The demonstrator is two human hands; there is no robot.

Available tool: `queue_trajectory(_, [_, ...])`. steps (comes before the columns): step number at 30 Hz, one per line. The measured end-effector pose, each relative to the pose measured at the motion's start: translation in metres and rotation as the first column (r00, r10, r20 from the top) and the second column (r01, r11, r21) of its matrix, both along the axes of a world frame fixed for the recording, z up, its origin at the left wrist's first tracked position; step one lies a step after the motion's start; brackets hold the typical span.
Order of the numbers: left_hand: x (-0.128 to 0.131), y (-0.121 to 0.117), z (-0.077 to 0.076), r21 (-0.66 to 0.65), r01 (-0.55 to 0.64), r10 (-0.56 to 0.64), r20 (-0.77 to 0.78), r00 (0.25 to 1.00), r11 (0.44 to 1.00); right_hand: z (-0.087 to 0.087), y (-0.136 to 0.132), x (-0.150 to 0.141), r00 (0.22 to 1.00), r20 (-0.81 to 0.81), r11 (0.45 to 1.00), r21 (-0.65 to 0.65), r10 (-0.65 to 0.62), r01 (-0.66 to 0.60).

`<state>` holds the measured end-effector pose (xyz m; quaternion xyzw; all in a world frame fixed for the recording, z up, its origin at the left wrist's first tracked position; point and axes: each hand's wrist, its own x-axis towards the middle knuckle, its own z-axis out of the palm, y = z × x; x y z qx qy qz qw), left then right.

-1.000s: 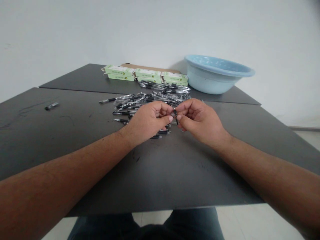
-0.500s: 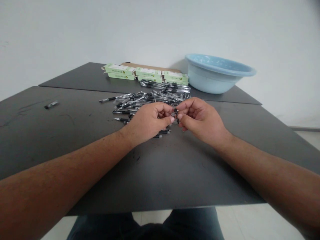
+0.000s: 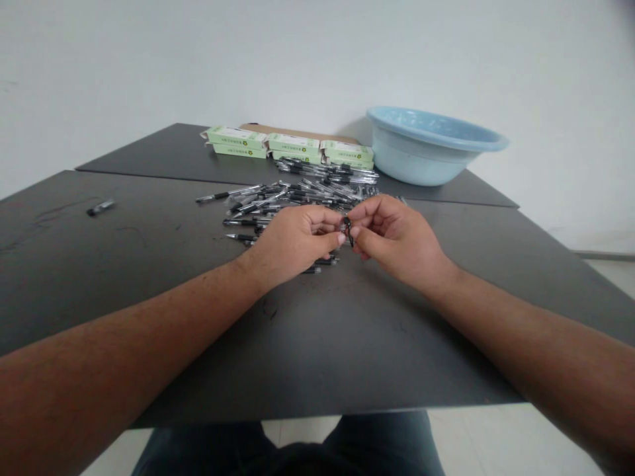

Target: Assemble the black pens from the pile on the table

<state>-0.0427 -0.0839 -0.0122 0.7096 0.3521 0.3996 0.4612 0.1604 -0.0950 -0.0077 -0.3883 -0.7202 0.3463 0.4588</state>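
In front of my chest, both hands meet over a pile of black-and-clear pens point(image 3: 297, 195). My left hand point(image 3: 297, 239) is closed in a pinch on a clear pen cap point(image 3: 342, 226), mostly hidden by the fingers. Against the end of that cap, thumb and forefinger of my right hand point(image 3: 397, 235) grip a small black pen clip point(image 3: 348, 231), its thin arm pointing down. The two pieces touch or nearly touch; I cannot tell how far they are joined. Pen tips stick out of the pile below and left of my left hand.
Green-and-white boxes point(image 3: 292, 144) stand stacked in a row at the back, with brown cardboard point(image 3: 297, 130) behind them. A light blue basin point(image 3: 426, 158) is at the back right. One loose cap-like piece point(image 3: 100, 207) lies far left on the dark table point(image 3: 317, 357).
Both hands keep almost the same place. The right fingers and the black clip have shifted slightly left, toward the left fingertips.
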Motion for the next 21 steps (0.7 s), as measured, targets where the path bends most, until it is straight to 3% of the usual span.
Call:
queue_trajectory(4, [0.0001, -0.0010, 0.0011, -0.022, 0.003, -0.003, -0.005, 1.000, 1.000, 0.0004, -0.0001, -0.0005, 1.000, 0.007, 1.000, -0.002, -0.009, 0.009])
queue_trajectory(10, [-0.0006, -0.0006, 0.0015, 0.099, -0.085, 0.089, -0.039, 0.995, 0.992, 0.0021, -0.0011, -0.0018, 1.000, -0.001, 1.000, 0.006, -0.012, 0.012])
queue_trajectory(13, [-0.0009, -0.0006, 0.0018, 0.093, -0.117, 0.121, -0.040, 0.992, 0.989, 0.0020, -0.0017, -0.0014, 1.000, 0.005, 1.000, 0.005, -0.006, 0.006])
queue_trajectory(21, [-0.0012, -0.0028, 0.0020, 0.009, -0.047, 0.047, 0.007, 0.999, 0.999, -0.0005, -0.0016, -0.0007, 1.000, 0.014, 1.000, -0.018, 0.022, -0.022])
